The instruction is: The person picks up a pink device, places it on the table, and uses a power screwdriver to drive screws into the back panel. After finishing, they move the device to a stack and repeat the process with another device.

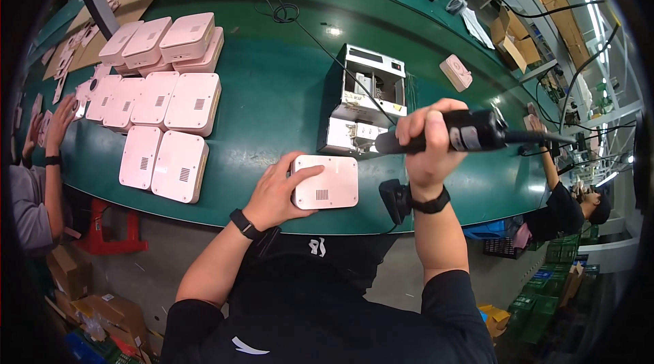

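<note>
My left hand (278,190) grips a pale pink plastic case (334,180) lying flat near the table's front edge, thumb and fingers around its left side. The case shows a slotted grille and small holes at its corners. In my right hand (430,143) is a black electric screwdriver (480,130), wrapped in a closed fist. Its narrow end points left, in front of a metal box that looks like a screw feeder (351,134); I cannot tell if they touch. A cable runs from the screwdriver toward the right.
Several similar pink cases (180,160) stand in rows and stacks on the left of the green table (272,78). Another pink part (456,72) lies at right. A loose black cable (286,13) crosses the back. Other people's hands (60,122) work at left, far side and right.
</note>
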A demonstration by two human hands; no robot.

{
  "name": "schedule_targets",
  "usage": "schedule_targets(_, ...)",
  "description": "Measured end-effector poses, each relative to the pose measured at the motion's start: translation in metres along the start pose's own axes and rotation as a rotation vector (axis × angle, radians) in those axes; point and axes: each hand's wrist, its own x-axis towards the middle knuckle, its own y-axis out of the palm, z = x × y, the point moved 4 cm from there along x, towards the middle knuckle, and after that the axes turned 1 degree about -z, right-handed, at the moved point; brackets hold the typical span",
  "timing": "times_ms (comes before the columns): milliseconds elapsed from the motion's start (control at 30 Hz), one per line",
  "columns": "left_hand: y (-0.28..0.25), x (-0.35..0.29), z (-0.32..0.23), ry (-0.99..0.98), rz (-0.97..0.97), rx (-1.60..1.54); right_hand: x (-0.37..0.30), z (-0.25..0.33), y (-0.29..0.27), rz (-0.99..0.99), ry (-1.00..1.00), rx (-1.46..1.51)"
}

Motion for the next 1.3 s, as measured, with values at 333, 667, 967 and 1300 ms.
schedule_targets(333, 0.005, 0.013, 0.001, -0.021, 0.027, -0.016, 0.002, -0.002, 0.0, 0.04, 0.075, 0.061)
schedule_targets(667, 0.008, 0.008, 0.007, -0.026, 0.011, -0.034, -0.004, -0.011, -0.005, 0.072, 0.187, 0.037)
schedule_targets(967, 0.006, 0.013, 0.006, -0.02, 0.014, 0.016, -0.001, 0.001, -0.001, 0.052, 0.0, 0.136)
schedule_targets(1300, 0.008, 0.011, 0.007, -0.028, 0.015, 0.004, -0.018, 0.0, -0.007, 0.106, 0.189, 0.102)
